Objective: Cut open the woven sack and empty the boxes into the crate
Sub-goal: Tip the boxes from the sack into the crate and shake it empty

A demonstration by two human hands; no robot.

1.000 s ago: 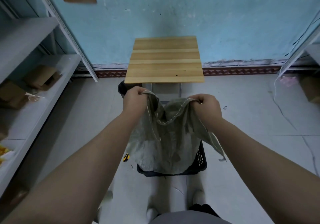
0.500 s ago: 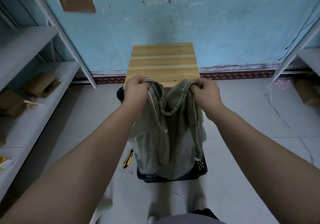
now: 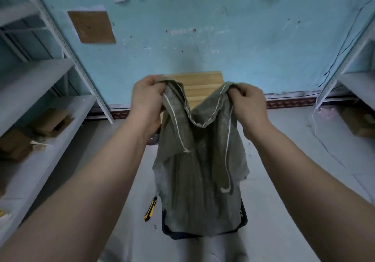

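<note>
The woven sack (image 3: 198,180) hangs limp in front of the person with its long axis upright: the white-stitched edge is at the top and the lower end droops over the dark crate (image 3: 243,219) on the floor, hiding what is inside. The left hand (image 3: 147,97) and the right hand (image 3: 248,103) each have their grip clamped on an upper corner of that stitched edge, fingers curled round bunched cloth, and the edge sags in a dip between them. A yellow utility knife (image 3: 150,209) lies on the floor just left of the crate, and the wooden surface (image 3: 203,85) stands behind the sack against the blue wall.
</note>
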